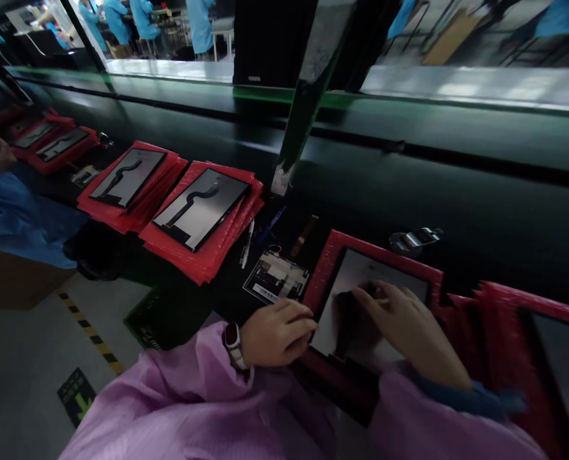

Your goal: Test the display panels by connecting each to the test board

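Observation:
A flat grey panel (361, 271) lies on a stack of red bubble-wrap sheets (335, 249) right in front of me. My left hand (277, 332), fingers curled, grips the panel's left edge. My right hand (406, 329) lies on the panel's face with its fingers stretched out, pressing near the middle. Both arms wear pink sleeves. A watch (233, 345) is on my left wrist.
Two more panels (201, 207) (128, 176) with dark ribbon cables rest on red stacks to the left. Pens (247, 246) and a small card (275, 278) lie between. Another red stack (529, 332) is at right. A metal clip (413, 239) sits behind. A person in blue (11, 204) works at left.

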`<action>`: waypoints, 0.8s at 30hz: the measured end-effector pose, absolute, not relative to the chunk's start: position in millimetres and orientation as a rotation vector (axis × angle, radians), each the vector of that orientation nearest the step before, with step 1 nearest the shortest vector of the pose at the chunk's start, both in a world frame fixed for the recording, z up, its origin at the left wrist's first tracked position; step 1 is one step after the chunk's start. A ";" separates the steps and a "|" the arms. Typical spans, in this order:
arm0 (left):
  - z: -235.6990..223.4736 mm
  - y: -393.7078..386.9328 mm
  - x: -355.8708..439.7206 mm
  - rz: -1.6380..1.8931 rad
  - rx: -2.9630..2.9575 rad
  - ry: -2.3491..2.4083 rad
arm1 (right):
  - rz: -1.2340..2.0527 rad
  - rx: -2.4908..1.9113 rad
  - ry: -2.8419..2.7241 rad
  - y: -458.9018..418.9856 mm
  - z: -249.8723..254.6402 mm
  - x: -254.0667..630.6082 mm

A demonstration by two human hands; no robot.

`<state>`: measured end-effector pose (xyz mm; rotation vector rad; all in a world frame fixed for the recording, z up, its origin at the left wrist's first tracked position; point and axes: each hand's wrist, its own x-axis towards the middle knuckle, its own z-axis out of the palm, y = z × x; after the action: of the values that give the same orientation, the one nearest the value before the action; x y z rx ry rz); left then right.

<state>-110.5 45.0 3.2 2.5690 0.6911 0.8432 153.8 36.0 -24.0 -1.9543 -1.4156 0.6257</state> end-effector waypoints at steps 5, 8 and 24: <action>31.0 114.6 -86.1 0.699 2.664 1.003 | 0.446 -2.031 -1.463 62.3 -20.2 153.1; 30.0 152.3 -56.0 0.452 2.714 1.203 | 0.250 -2.109 -1.537 59.6 -16.0 148.2; -3.6 210.9 -40.5 0.773 2.403 1.225 | 0.555 -1.782 -1.310 54.3 9.4 136.2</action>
<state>-40.5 210.9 -3.6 2.4034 1.2252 0.7731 136.2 54.3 9.4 -1.7820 -1.3103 0.5552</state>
